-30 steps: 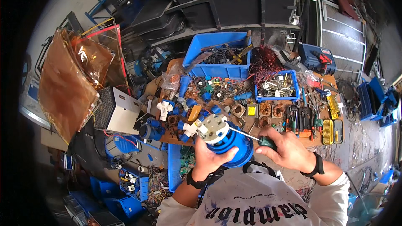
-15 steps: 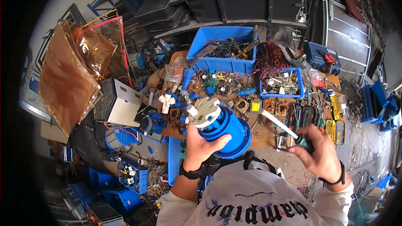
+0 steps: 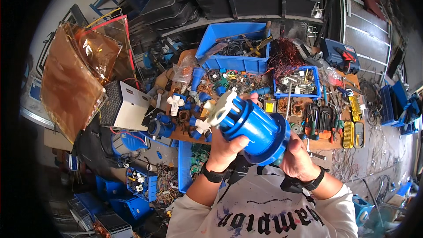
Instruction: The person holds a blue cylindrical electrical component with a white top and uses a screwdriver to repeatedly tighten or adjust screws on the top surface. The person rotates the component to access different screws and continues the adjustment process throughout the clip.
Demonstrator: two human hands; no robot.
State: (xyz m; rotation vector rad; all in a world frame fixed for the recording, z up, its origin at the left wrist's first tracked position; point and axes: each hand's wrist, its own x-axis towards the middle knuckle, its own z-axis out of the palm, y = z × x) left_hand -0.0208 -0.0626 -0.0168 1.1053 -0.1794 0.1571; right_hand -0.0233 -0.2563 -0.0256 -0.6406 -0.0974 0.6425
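A large blue industrial plug (image 3: 257, 130) is tilted in front of my chest, its cream pin-end face (image 3: 223, 108) turned to the upper left. My left hand (image 3: 225, 150) is closed round its near left side, thumb along the blue body. My right hand (image 3: 299, 158) grips the wide flange at its lower right end. Fingertips show over the plug's far side; whose they are I cannot tell. A thin screwdriver shaft (image 3: 289, 99) rises beyond the flange, and a bit of green shows under it by my right palm. How the screwdriver is held is hidden.
The cluttered bench holds a large blue bin (image 3: 238, 65), a smaller blue crate (image 3: 297, 94) of metal parts, and several hand tools (image 3: 324, 119). White three-way fittings (image 3: 175, 102) lie left of the plug. A white box (image 3: 132, 108) stands further left.
My right hand has moved left from over the tools onto the plug's flange. The plug has tipped further and shifted right. The screwdriver now points up behind it.
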